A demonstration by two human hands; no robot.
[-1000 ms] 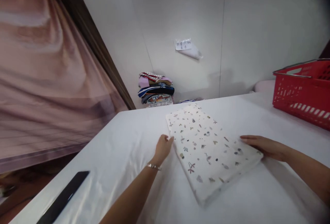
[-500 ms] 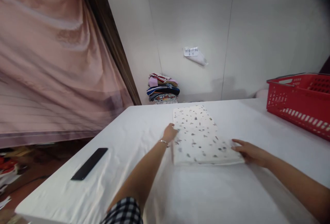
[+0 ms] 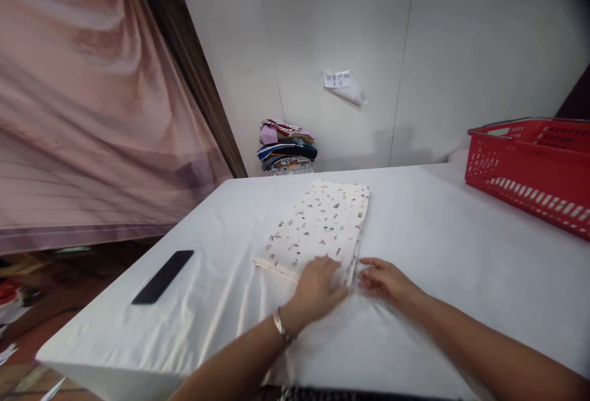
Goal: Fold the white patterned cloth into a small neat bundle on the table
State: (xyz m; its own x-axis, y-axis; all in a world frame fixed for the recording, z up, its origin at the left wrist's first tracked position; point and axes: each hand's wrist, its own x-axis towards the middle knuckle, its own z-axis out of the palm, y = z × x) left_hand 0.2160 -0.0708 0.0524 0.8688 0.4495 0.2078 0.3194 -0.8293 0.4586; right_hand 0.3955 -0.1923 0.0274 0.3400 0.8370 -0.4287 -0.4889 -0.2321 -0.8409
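A folded white cloth with small printed motifs (image 3: 318, 222) lies flat on the white-covered table (image 3: 433, 229), turned at an angle. My left hand (image 3: 318, 287), with a bracelet at its wrist, rests palm down on the cloth's near right corner, fingers spread and slightly blurred. Just right of that corner is my right hand (image 3: 385, 281), its fingers apart and pointing left, close to the cloth's edge. Whether its fingertips touch the cloth I cannot tell. Nothing shows in the right hand.
A black phone-like slab (image 3: 163, 277) lies on the table's left side. At the right stands a red plastic basket (image 3: 530, 167). Behind the far edge is a stack of folded clothes (image 3: 286, 149) by the wall. A pink curtain (image 3: 101, 112) hangs at the left.
The cloth has turned so its near end points left. My left hand has moved from its left edge to the near right corner; my right hand has come left and off the cloth's corner.
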